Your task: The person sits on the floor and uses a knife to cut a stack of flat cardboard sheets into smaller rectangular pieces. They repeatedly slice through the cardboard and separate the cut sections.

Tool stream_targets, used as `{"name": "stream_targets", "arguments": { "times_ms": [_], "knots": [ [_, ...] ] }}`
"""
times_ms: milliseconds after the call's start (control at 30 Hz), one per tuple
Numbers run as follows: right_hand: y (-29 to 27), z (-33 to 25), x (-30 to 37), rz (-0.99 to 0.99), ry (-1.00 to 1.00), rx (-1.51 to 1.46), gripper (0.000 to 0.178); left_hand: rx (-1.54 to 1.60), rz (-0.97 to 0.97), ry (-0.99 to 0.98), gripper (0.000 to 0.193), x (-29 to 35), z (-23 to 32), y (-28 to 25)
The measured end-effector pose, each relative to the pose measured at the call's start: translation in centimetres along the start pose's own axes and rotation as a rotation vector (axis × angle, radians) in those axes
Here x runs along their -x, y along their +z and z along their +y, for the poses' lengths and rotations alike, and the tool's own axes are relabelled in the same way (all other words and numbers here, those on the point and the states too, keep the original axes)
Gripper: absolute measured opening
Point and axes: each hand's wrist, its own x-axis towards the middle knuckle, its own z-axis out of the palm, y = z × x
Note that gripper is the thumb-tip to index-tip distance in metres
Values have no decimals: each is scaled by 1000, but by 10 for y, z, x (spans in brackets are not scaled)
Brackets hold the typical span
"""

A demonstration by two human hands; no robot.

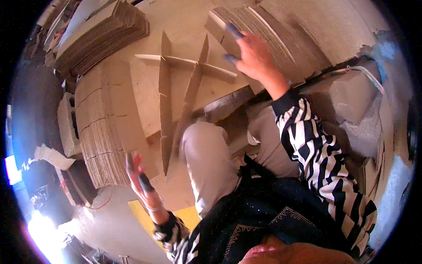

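Observation:
My right hand reaches over a stack of cardboard strips at the far right. Its thumb and index finger, in dark finger covers, are spread apart with nothing visible between them. My left hand, somewhat blurred, is held low at the left with fingers stretched out and nothing seen in it. It is nearest to a long stack of slotted cardboard strips. Between my hands stands a partly joined cardboard divider: two long strips run toward me, crossed by one shorter strip.
Another thick stack of cardboard lies at the far left. The divider rests on a pale board in front of my knees. A yellow piece lies below my left hand. Grey blocks stand at the right.

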Motion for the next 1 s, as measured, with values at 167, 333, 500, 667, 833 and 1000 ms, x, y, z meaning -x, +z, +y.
{"name": "stream_targets", "arguments": {
  "times_ms": [167,333,500,667,833,1000],
  "knots": [
    [-7,45,49,-253,198,439,80,279,267,-151,61,46,-60,68],
    [6,68,30,-72,127,267,59,503,270,-8,55,-4,-71,111],
    [-44,12,16,237,-24,-75,39,256,63,-106,36,-57,-63,114],
    [-62,-20,19,122,-117,64,40,-328,-78,100,23,-106,-57,98],
    [-66,-45,28,110,-30,-187,42,-523,-204,93,28,-134,-58,59],
    [-48,-84,58,-27,-249,-643,39,-821,-376,55,29,-146,-36,56]
  ]
}}
